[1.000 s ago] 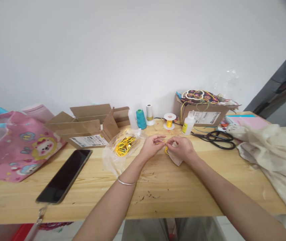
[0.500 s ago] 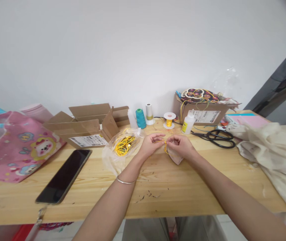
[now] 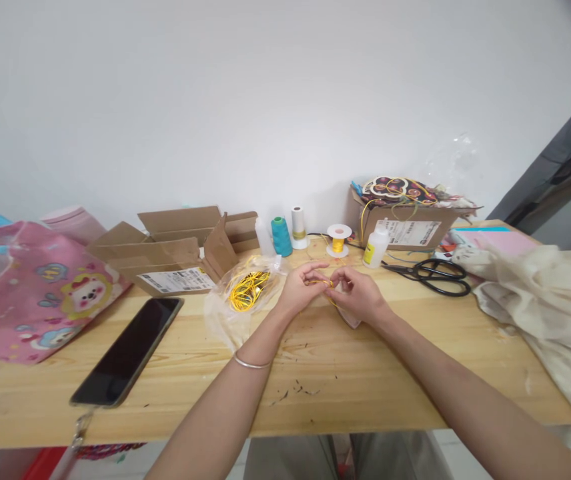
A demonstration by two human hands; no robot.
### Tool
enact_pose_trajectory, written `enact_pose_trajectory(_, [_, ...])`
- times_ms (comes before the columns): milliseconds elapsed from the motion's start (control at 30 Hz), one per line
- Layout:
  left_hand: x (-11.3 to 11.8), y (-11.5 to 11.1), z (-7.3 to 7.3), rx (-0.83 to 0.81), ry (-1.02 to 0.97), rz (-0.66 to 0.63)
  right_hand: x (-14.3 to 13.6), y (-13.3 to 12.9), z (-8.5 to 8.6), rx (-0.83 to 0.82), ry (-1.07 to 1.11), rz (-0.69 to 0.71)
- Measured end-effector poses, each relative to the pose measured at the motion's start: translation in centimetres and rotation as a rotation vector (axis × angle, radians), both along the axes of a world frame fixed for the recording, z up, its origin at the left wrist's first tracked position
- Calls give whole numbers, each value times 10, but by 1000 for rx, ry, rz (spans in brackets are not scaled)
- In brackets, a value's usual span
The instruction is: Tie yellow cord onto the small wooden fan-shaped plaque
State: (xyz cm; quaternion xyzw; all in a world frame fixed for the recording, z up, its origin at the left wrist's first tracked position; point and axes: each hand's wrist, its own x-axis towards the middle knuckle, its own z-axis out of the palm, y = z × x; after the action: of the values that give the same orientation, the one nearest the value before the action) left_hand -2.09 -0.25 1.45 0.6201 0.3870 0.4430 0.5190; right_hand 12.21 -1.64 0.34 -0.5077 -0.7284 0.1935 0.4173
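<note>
Both hands meet over the middle of the wooden table, working on a thin yellow cord [image 3: 318, 282]. My left hand [image 3: 301, 287] pinches the cord between thumb and fingers. Close against it, my right hand [image 3: 358, 292] is closed with its fingertips on the same cord. Below the right palm a corner of a small pale, flat piece [image 3: 350, 319] sticks out, mostly hidden by that hand. To the left of my hands lies a clear plastic bag [image 3: 220, 310] with a bundle of yellow cord [image 3: 247, 291] in it.
Behind my hands stand a teal thread cone [image 3: 281, 237], a white spool [image 3: 298, 228], a yellow cord spool [image 3: 338, 241] and a glue bottle [image 3: 375, 247]. Black scissors [image 3: 435, 276] and cream fabric [image 3: 550, 300] lie right; a phone [image 3: 128, 352] and open cardboard box [image 3: 165, 257] left.
My right hand has shifted slightly left and turned, its fingertips now nearer the left thumb. The pale piece is more covered by it. My left hand has hardly moved.
</note>
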Motion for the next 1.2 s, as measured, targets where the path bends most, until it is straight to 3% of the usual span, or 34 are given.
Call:
enact_pose_trajectory(133, [-1,1,1,20,1,6,-1,4,-4,-189,274,75])
enact_pose_trajectory(367, [-2,-1,4,13,-18,-53,4,2,8,-461,661,267])
enact_pose_trajectory(533, [-3,-2,4,-22,-98,-70,5,1,9,-420,626,309])
enact_pose_trajectory(900, [-3,-1,1,-41,-106,-67,7,2,11,-354,331,181])
enact_pose_trajectory(1200, [-4,2,-2,10,-57,-56,17,1,15,-600,747,297])
